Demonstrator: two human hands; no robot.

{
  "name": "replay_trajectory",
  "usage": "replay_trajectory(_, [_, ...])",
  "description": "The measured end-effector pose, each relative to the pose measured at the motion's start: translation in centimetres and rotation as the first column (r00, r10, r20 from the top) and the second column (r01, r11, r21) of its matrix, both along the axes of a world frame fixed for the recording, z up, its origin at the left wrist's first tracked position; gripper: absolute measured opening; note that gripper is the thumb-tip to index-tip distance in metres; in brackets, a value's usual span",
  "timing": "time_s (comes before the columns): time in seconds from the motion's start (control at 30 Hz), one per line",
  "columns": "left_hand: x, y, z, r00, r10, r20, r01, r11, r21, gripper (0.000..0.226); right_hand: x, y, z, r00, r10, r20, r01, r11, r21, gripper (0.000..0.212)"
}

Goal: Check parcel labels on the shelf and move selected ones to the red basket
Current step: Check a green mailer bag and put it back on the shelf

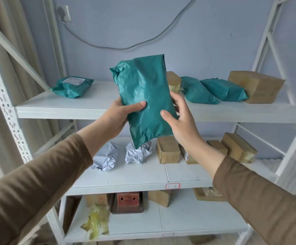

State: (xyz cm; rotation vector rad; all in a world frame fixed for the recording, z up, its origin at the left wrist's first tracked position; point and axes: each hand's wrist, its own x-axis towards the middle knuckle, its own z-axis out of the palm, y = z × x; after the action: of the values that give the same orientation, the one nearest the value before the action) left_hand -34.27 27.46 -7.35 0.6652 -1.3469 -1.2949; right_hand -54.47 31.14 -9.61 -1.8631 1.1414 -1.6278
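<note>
Thumbs of left hand (119, 112) and right hand (180, 119) pinch green parcel (145, 96); fingers hidden behind.

We found the top shelf (99, 103) bare across its middle, between the labelled teal parcel (72, 86) at frame left and the row of teal bags (212, 91) and brown boxes (255, 86) at right. On the middle shelf (134, 175) the front strip lay open; white crumpled bags (106, 156) and small cartons (168, 149) crowded the back. Diagonal braces (19, 52) crossed the upper left and right edges.
</note>
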Motion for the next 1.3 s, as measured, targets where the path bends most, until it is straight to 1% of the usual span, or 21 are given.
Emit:
replay_trajectory(0.1, [-0.6,2.6,-1.7,0.993,0.107,0.049,-0.1,0.986,-0.133,0.06,-0.9,2.4,-1.3,0.998,-0.003,0.061,0.003,1.0,-0.002,0.038])
replay_trajectory(0.2, [-0.6,4.5,-3.2,0.93,0.32,0.18,-0.218,0.876,-0.43,0.058,-1.9,4.1,-2.1,0.959,0.02,0.282,-0.055,0.992,0.117,0.055])
replay_trajectory(0.27, [0.1,4.9,-3.9,0.771,0.571,0.281,-0.151,0.592,-0.791,0.057,-2.7,4.7,-2.5,0.873,0.1,0.478,-0.234,0.945,0.228,0.066])
replay_trajectory(0.33, [0.8,5.0,-4.2,0.631,0.745,0.217,0.078,0.218,-0.973,0.053,-3.8,4.9,-3.0,0.758,0.18,0.627,-0.441,0.849,0.291,0.065])
replay_trajectory(0.37, [1.1,5.1,-4.2,0.597,0.783,0.174,0.182,0.08,-0.98,0.048,-4.4,5.0,-3.3,0.7,0.22,0.68,-0.544,0.781,0.307,0.071])
replay_trajectory(0.43, [1.7,5.3,-4.4,0.543,0.832,0.113,0.341,-0.096,-0.935,0.043,-5.4,5.2,-3.5,0.613,0.28,0.738,-0.709,0.607,0.359,0.092])
replay_trajectory(0.5, [2.3,5.3,-4.7,0.508,0.857,0.081,0.444,-0.18,-0.878,0.041,-6.1,5.7,-3.4,0.634,0.314,0.707,-0.74,0.51,0.438,0.095])
replay_trajectory(0.6, [2.7,5.0,-5.0,0.496,0.866,0.072,0.501,-0.217,-0.838,0.045,-6.5,6.4,-3.2,0.714,0.383,0.586,-0.694,0.5,0.518,0.074])
replay_trajectory(0.67, [2.7,4.6,-5.5,0.5,0.862,0.087,0.471,-0.186,-0.862,0.049,-6.2,6.3,-3.3,0.776,0.394,0.492,-0.63,0.518,0.578,0.058])
replay_trajectory(0.73, [2.3,4.1,-6.5,0.496,0.862,0.109,0.307,-0.056,-0.95,0.057,-5.8,6.1,-3.3,0.826,0.347,0.443,-0.56,0.589,0.583,0.043])
replay_trajectory(0.77, [2.1,4.0,-7.1,0.511,0.846,0.15,0.137,0.093,-0.986,0.066,-5.6,6.0,-3.3,0.846,0.318,0.429,-0.527,0.625,0.575,0.042])
replay_trajectory(0.8, [1.9,3.8,-7.6,0.557,0.8,0.223,-0.075,0.315,-0.946,0.075,-5.6,5.8,-3.3,0.868,0.292,0.403,-0.487,0.658,0.574,0.042])
replay_trajectory(0.83, [1.7,3.9,-7.7,0.669,0.686,0.286,-0.25,0.571,-0.782,0.08,-5.5,5.6,-3.2,0.889,0.277,0.365,-0.449,0.684,0.575,0.041])
replay_trajectory(0.87, [1.5,4.2,-7.5,0.822,0.513,0.248,-0.339,0.789,-0.513,0.075,-5.5,5.4,-3.2,0.907,0.269,0.324,-0.415,0.704,0.577,0.039])
replay_trajectory(0.9, [1.2,4.3,-7.1,0.935,0.336,0.112,-0.306,0.926,-0.222,0.061,-5.6,5.1,-3.2,0.92,0.267,0.288,-0.389,0.718,0.577,0.039])
replay_trajectory(0.93, [1.1,4.2,-7.1,0.981,0.193,-0.033,-0.192,0.981,0.03,0.046,-5.6,4.8,-3.3,0.928,0.264,0.262,-0.37,0.727,0.578,0.039])
replay_trajectory(1.0, [0.6,4.0,-7.2,0.999,0.005,-0.031,0.003,0.972,0.233,0.053,-5.2,4.0,-3.4,0.937,0.242,0.252,-0.346,0.743,0.574,0.042])
replay_trajectory(1.07, [-0.4,4.1,-8.2,0.993,-0.08,0.087,0.054,0.962,0.268,0.071,-4.7,3.1,-3.7,0.927,0.221,0.303,-0.361,0.751,0.553,0.043])
replay_trajectory(1.1, [-0.9,4.0,-8.5,0.993,-0.093,0.076,0.068,0.956,0.287,0.077,-4.4,2.7,-3.8,0.915,0.215,0.341,-0.378,0.75,0.542,0.043])
replay_trajectory(1.23, [-1.6,2.0,-8.4,1.0,0.001,-0.003,0.0,0.96,0.28,0.065,-3.7,0.1,-4.0,0.879,0.201,0.431,-0.425,0.74,0.521,0.046])
replay_trajectory(1.3, [-1.4,0.5,-7.6,0.996,0.068,-0.055,-0.049,0.954,0.296,0.056,-3.6,-1.6,-3.7,0.874,0.225,0.43,-0.442,0.735,0.514,0.059])
